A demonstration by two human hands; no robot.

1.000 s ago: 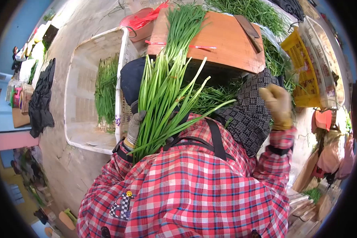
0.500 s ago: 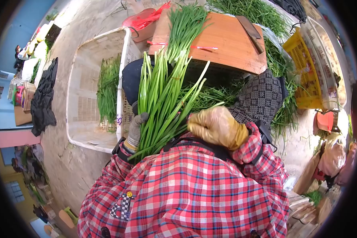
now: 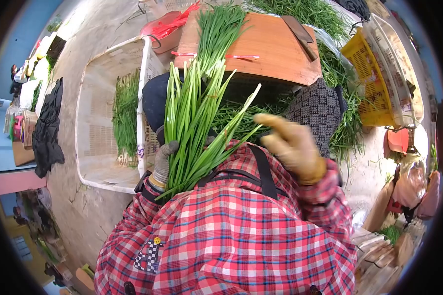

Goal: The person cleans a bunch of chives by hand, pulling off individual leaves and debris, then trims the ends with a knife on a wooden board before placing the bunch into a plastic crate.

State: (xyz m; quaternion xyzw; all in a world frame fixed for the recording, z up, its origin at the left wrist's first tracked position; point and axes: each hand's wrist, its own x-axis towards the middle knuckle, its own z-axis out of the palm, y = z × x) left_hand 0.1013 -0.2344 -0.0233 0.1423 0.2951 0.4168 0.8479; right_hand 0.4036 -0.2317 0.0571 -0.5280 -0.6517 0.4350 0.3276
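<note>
Our left hand (image 3: 163,160), in a grey glove at centre left of the frame, is clamped round the lower stalks of the bunch (image 3: 192,113) of green leaves. The bunch stands up against our chest and fans toward the top of the frame, its tips reaching the near edge of the board (image 3: 275,46).

Half a second ago our right hand (image 3: 293,147) lay cupped over the stalks just beside the left. It has now lifted clear and hangs right of centre. Its yellow-gloved fingers (image 3: 269,121) are stretched out and a little apart, holding nothing and pointing to the upper left. A second ago it was up at the right edge, so it has gone to the bunch and come off again.

By our reading that was a single stroke over the leaves, and the bunch now hangs on the left grip alone. The left hand has not shifted on the stalks.

More greens lie on the board at top centre, with a knife (image 3: 300,30) toward its right end. To the left the white crate (image 3: 101,147) holds a small heap of greens. A yellow basket (image 3: 366,69) stands at the upper right.
</note>
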